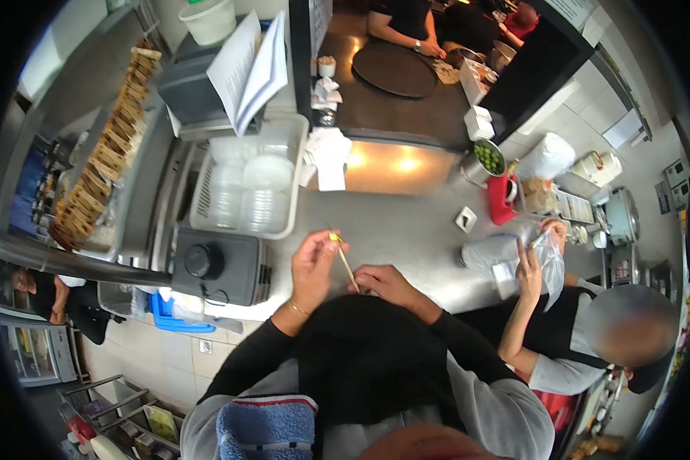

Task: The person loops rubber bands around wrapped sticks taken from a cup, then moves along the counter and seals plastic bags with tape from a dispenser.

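Observation:
My left hand [313, 268] is raised above the steel counter [376, 230], its fingers closed on the upper end of a thin wooden stick [347, 267]. Something small and yellow shows at that upper end. The stick slants down to my right hand [385, 284], whose fingers are pinched around its lower end, close to my dark apron [368, 345]. Both hands are in front of my body, a short way apart.
Clear plastic containers [245, 184] fill a tray at the left, behind a grey machine [222, 264]. At the right, a co-worker [560, 337] holds a clear bag [548, 264]. A red holder [501, 199] and a pot of green limes [486, 157] stand at the back right.

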The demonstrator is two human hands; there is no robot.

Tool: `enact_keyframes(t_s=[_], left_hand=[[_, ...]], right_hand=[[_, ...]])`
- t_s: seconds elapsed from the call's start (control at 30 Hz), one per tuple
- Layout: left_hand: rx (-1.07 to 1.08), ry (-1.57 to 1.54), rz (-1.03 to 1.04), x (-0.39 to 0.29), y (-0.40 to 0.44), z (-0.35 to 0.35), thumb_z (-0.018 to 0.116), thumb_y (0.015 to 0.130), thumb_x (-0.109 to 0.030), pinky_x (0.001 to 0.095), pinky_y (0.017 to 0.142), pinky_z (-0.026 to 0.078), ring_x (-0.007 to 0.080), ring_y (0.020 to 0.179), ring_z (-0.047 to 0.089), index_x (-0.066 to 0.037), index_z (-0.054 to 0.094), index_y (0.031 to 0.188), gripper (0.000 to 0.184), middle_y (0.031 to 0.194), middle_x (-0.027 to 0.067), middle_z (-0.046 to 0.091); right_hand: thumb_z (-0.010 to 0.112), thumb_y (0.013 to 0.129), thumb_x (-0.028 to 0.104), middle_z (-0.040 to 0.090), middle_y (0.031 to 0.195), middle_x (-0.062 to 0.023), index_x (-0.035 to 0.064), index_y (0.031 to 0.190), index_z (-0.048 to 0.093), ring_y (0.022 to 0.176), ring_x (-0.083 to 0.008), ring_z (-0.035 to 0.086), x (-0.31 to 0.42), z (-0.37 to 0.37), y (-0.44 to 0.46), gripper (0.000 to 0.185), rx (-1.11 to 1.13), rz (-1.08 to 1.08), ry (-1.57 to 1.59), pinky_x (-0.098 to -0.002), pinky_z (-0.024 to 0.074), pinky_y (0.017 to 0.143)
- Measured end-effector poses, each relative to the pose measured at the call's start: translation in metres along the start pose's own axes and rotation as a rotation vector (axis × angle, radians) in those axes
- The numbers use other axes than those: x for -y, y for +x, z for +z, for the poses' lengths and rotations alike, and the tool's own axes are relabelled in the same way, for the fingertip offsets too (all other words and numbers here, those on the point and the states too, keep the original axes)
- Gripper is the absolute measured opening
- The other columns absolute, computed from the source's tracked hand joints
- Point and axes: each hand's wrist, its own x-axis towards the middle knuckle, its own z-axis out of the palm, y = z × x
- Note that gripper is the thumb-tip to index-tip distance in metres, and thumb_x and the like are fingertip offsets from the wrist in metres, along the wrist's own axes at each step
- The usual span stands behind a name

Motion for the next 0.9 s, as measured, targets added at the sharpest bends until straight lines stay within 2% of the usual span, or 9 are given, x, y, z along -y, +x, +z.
enact_keyframes(t_s=[0.03,0.13,0.17,0.27,0.4,0.53,0.63,0.9], left_hand=[[0.001,-0.019,0.076,-0.002,0.001,0.002,0.062,0.108,-0.017,0.0301,0.088,0.053,0.0131,0.093,0.068,0.003,0.062,0.126,0.027,0.101,0.0085,0.071],[0.004,0.074,0.102,-0.011,0.001,0.001,0.062,0.108,-0.017,0.0285,0.078,0.052,0.0112,0.083,0.064,0.002,0.062,0.127,0.027,0.094,0.0056,0.068],[0.026,0.034,0.076,-0.010,-0.001,-0.003,0.062,0.108,-0.017,0.0248,0.066,0.048,0.0080,0.072,0.057,0.001,0.063,0.128,0.027,0.090,0.0031,0.065],[0.044,0.127,-0.023,-0.002,-0.009,-0.008,0.062,0.108,-0.017,0.0217,0.059,0.042,0.0051,0.067,0.052,0.001,0.063,0.131,0.028,0.088,0.0018,0.063],[0.090,0.185,-0.051,0.004,-0.016,0.002,0.064,0.107,-0.014,0.0194,0.060,0.042,0.0031,0.067,0.052,-0.001,0.062,0.135,0.031,0.086,0.0004,0.064],[0.112,0.128,-0.128,0.004,-0.021,0.008,0.064,0.106,-0.013,0.0194,0.060,0.043,0.0021,0.068,0.053,-0.002,0.061,0.127,0.024,0.090,0.0014,0.069],[0.141,0.146,-0.122,0.015,-0.024,0.003,0.062,0.107,-0.013,0.0207,0.059,0.041,0.0042,0.065,0.051,-0.004,0.059,0.124,0.019,0.091,0.0062,0.070],[0.132,0.186,-0.213,0.010,-0.030,-0.012,0.061,0.108,-0.014,0.0206,0.062,0.047,0.0032,0.071,0.055,-0.004,0.061,0.124,0.019,0.095,0.0015,0.071]], right_hand=[[0.057,0.110,0.028,0.076,0.099,-0.0051,0.0030,0.116,0.072,0.090,-0.0126,0.069,-0.007,0.004,0.003,0.030,-0.002,-0.016,0.086,-0.0298,0.0558,0.085],[0.057,0.110,0.028,0.077,0.100,-0.0068,0.0034,0.118,0.072,0.090,-0.0130,0.069,-0.003,0.002,0.001,0.030,-0.021,0.017,0.084,-0.0302,0.0562,0.086],[0.057,0.110,0.028,0.077,0.100,-0.0069,0.0039,0.119,0.072,0.089,-0.0130,0.069,-0.001,0.001,-0.001,0.030,-0.020,0.013,0.087,-0.0302,0.0563,0.086],[0.057,0.110,0.028,0.077,0.101,-0.0067,0.0053,0.120,0.073,0.089,-0.0132,0.069,0.005,-0.001,-0.003,0.029,-0.024,0.007,0.097,-0.0303,0.0566,0.085],[0.057,0.109,0.028,0.077,0.101,-0.0060,0.0058,0.120,0.073,0.089,-0.0136,0.070,0.002,-0.003,-0.002,0.029,-0.017,-0.003,0.107,-0.0303,0.0568,0.084],[0.057,0.109,0.028,0.077,0.100,-0.0062,0.0053,0.119,0.073,0.088,-0.0139,0.070,0.000,-0.002,-0.005,0.029,-0.020,0.007,0.128,-0.0309,0.0571,0.083],[0.058,0.109,0.027,0.077,0.100,-0.0067,0.0045,0.119,0.072,0.087,-0.0141,0.070,0.000,-0.002,-0.005,0.028,-0.016,-0.002,0.143,-0.0308,0.0575,0.082],[0.064,0.106,0.019,0.077,0.100,-0.0069,0.0025,0.121,0.071,0.086,-0.0123,0.071,0.004,0.020,-0.012,0.024,-0.111,0.034,0.181,-0.0285,0.0577,0.081]])
